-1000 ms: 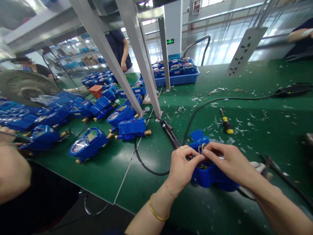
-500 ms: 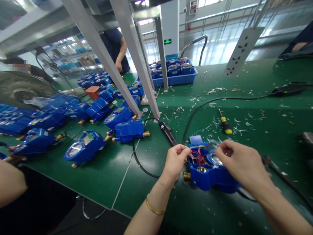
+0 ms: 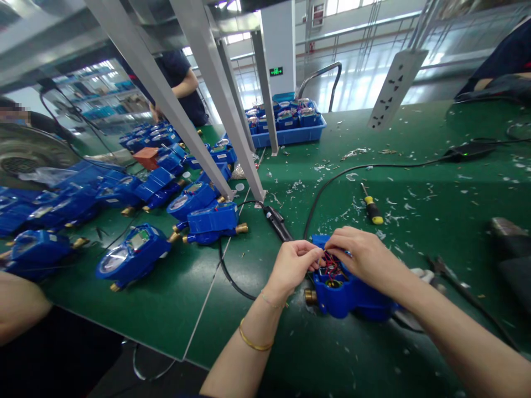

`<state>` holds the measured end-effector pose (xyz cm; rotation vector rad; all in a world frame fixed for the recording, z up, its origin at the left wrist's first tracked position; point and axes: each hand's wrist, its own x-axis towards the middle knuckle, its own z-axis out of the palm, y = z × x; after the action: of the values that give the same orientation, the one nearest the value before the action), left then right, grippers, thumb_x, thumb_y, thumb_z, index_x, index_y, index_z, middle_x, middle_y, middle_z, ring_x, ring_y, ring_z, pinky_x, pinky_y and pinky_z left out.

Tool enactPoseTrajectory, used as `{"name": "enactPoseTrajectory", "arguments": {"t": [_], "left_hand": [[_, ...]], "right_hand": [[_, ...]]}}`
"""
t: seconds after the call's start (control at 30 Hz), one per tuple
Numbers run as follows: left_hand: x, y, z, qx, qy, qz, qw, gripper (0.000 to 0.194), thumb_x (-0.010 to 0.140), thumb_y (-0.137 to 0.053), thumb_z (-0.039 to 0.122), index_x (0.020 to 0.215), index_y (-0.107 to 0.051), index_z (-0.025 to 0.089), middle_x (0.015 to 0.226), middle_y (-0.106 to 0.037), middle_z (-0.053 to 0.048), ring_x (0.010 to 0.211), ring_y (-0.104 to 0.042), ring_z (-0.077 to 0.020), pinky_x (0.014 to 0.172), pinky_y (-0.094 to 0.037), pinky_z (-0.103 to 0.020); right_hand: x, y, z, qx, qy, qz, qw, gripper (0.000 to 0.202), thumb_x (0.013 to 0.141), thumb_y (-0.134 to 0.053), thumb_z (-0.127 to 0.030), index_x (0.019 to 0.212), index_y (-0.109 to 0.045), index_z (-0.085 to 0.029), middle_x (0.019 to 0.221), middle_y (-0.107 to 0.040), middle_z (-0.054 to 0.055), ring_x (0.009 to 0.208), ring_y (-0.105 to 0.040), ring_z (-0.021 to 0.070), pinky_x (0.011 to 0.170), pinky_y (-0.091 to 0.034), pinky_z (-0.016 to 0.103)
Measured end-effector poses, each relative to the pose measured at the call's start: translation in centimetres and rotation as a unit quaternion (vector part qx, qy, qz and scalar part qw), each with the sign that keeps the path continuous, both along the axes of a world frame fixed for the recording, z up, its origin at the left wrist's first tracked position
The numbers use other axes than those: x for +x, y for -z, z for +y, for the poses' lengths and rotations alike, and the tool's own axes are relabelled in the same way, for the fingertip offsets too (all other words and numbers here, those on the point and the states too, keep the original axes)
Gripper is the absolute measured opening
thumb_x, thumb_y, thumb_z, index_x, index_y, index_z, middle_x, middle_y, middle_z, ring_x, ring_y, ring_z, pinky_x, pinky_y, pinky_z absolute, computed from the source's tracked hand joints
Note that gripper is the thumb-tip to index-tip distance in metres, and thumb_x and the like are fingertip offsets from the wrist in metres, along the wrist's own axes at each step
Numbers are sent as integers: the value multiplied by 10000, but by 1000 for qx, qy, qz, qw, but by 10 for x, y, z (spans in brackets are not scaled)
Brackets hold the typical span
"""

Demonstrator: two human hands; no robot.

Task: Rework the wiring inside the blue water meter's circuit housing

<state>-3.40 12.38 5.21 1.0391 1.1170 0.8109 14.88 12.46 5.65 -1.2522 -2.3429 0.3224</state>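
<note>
Open blue meter [image 3: 348, 293] directly beneath both hands' fingers [image 3: 316, 255].

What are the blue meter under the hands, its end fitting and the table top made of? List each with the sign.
Blue meter: looks like moulded plastic, glossy, with soft highlights on rounded edges.
End fitting: probably brass, a shiny golden metal ring.
Table top: seems a matte green mat, maybe rubber or vinyl; a seam runs through it and white scraps lie on it.
</note>
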Motion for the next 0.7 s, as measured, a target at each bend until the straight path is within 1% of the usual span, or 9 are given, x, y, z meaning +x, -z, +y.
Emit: {"name": "enactPoseTrajectory", "arguments": {"t": [0.17,0.23,0.3,0.4,0.47,0.5,0.53,0.6,0.7], "left_hand": [[6,2,4,4,-9,12,1000,154,750,-677,265,683,-643,130,605,-691,-34,498,-526,-78,512,-414,-191],[8,4,5,9,-22,22,999,139,790,-626,251,708,-615,140,626,-699,-34,498,-533,-77,488,-394,-179],[9,5,5,11,-34,29,999,143,828,-579,253,728,-581,150,644,-706,-40,503,-552,-82,469,-381,-173],[9,4,5,15,-45,32,998,149,835,-573,256,726,-561,155,636,-692,-30,493,-541,-78,457,-380,-168],[8,2,4,19,-46,30,998,145,813,-604,256,718,-577,148,628,-673,-16,485,-519,-68,460,-389,-165],[8,1,4,21,-45,28,998,141,800,-617,253,715,-589,144,624,-667,-12,484,-513,-65,463,-394,-164],[8,0,4,21,-42,27,999,137,789,-628,250,711,-602,140,621,-666,-13,485,-513,-64,469,-400,-163],[9,-3,5,19,-33,24,999,131,768,-643,244,700,-623,134,615,-671,-21,487,-522,-67,480,-414,-166],[11,-6,6,11,-24,19,999,146,758,-657,259,689,-636,132,604,-675,-29,488,-546,-77,494,-441,-178]], "right_hand": [[10,2,-7,13,49,20,999,221,953,-459,-221,846,-645,-170,819,-656,59,739,-591,158,689,-425,279],[14,0,-11,15,70,31,997,174,924,-479,-216,832,-619,-168,816,-640,55,727,-583,152,690,-432,274],[18,-3,-12,-8,71,67,995,122,873,-502,-194,783,-582,-171,839,-624,51,735,-569,142,692,-436,261],[24,-9,-12,-135,39,165,976,105,826,-520,-208,728,-541,-175,861,-634,45,760,-573,132,690,-443,240],[25,-12,-9,-235,28,211,948,163,871,-512,-289,762,-550,-173,804,-653,37,737,-598,134,670,-451,236],[24,-13,-7,-259,34,207,943,215,908,-486,-337,797,-562,-170,758,-656,31,706,-608,134,658,-454,235],[23,-13,-4,-261,46,186,946,259,939,-457,-373,837,-578,-168,708,-653,20,666,-610,131,643,-450,233],[19,-12,0,-216,70,114,967,269,958,-453,-381,920,-623,-176,634,-638,-5,592,-593,123,611,-420,228],[13,-8,5,-140,71,31,987,179,892,-567,-300,992,-698,-232,648,-645,-15,601,-584,129,603,-365,231]]}}
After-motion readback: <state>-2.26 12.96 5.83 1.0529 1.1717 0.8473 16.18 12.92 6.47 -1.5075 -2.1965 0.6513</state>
